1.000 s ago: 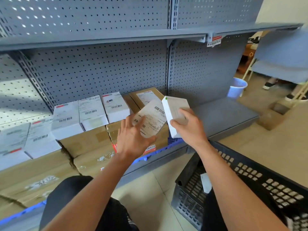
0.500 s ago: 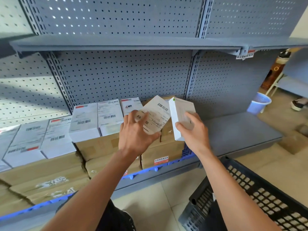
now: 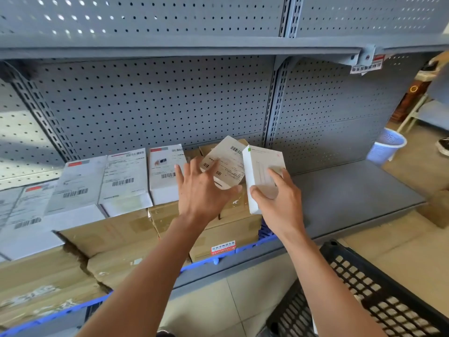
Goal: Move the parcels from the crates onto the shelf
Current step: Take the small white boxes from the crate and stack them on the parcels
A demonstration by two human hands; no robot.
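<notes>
My left hand (image 3: 204,193) holds a small white parcel (image 3: 226,164) with a barcode label, tilted, above the brown cartons on the grey shelf (image 3: 352,190). My right hand (image 3: 277,200) grips a flat white box (image 3: 262,171) by its lower end, standing nearly on edge right beside the first parcel. A row of white labelled parcels (image 3: 124,176) lies on the cartons to the left. The black crate (image 3: 379,295) sits on the floor at the lower right, under my right forearm.
Brown cartons (image 3: 116,234) fill the left and middle of the shelf behind a blue edge strip (image 3: 218,259). The right part of the shelf board is bare grey metal. A pegboard back and an upper shelf (image 3: 218,47) close the bay. A blue bin (image 3: 386,149) stands on the floor beyond.
Both hands have stayed together at the carton tops while my view has shifted up and left. My left fingers have spread wider on the labelled parcel.
</notes>
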